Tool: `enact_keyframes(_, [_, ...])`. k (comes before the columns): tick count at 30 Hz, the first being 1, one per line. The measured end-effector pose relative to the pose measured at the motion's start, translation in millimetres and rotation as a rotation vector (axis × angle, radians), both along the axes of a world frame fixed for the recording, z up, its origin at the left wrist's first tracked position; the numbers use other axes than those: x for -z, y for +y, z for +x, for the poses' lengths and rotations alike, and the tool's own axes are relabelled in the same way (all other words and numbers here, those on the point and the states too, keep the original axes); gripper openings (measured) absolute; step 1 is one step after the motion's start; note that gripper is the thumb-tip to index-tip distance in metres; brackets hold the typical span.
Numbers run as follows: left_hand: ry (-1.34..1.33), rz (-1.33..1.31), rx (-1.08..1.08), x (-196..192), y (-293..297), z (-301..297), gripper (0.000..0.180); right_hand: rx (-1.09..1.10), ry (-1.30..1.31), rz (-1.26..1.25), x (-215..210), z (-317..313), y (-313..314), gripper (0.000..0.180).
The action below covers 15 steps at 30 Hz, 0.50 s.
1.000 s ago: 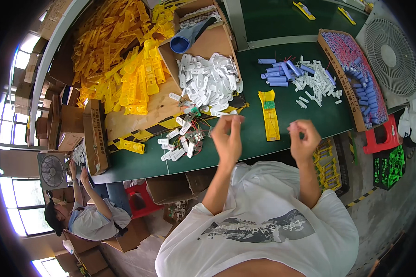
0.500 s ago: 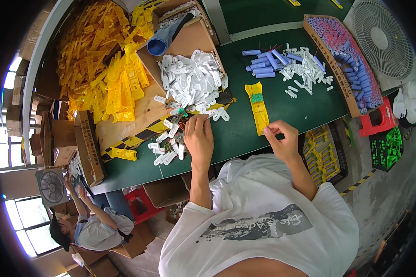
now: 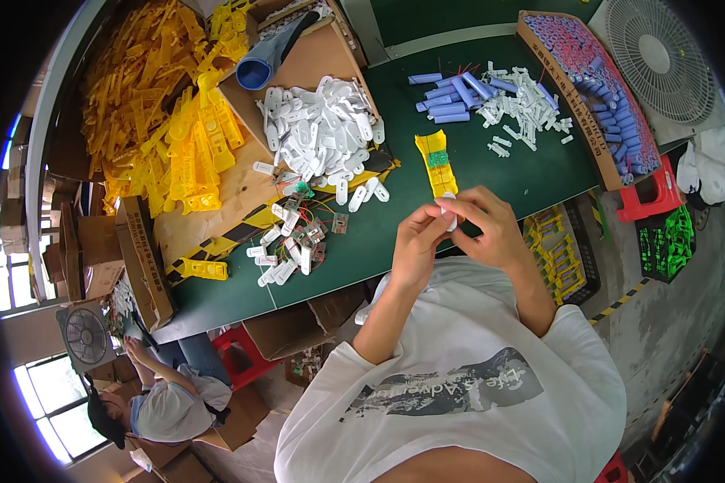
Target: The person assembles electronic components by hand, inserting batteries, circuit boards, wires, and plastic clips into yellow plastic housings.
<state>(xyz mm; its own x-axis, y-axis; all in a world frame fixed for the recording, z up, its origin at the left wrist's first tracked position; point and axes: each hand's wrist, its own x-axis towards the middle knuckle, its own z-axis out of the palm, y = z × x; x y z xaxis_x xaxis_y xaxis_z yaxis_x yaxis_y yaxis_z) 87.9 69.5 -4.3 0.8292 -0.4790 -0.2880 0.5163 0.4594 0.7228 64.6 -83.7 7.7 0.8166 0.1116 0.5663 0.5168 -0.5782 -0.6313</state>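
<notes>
My left hand (image 3: 417, 245) and my right hand (image 3: 490, 228) meet over the near edge of the green table. Pinched between the fingertips of both is a small white plastic piece (image 3: 449, 212), partly hidden by the fingers. Just beyond it lies a yellow plastic casing (image 3: 441, 179) with a green circuit board (image 3: 437, 158) and thin wires; the hands cover its near end. To the left, white plastic pieces with wires and small boards (image 3: 302, 233) lie in a tangled cluster. Behind them is a heap of white oval pieces (image 3: 318, 129).
Blue cylindrical cells (image 3: 451, 97) and small white parts (image 3: 528, 105) lie at the back. A box of cells (image 3: 612, 121) and a fan (image 3: 660, 56) stand right. Yellow casings (image 3: 193, 153) and a blue scoop (image 3: 255, 72) are left. Another person (image 3: 173, 402) sits at lower left.
My left hand has moved right from the white pieces to meet my right hand, bringing a white piece. My right hand has come slightly left and up. The view has shifted a little.
</notes>
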Motion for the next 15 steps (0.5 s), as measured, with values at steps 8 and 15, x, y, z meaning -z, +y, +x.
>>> enact_keyframes(8, [-0.780,0.755,-0.107,-14.0,-8.9,15.9,0.011,0.055,0.274,0.453,22.7,-15.9,-28.1,0.023])
enact_keyframes(15, [-1.085,1.188,-0.203,19.6,-29.9,67.4,0.024,0.303,0.483,0.255,30.5,36.0,-26.3,0.018])
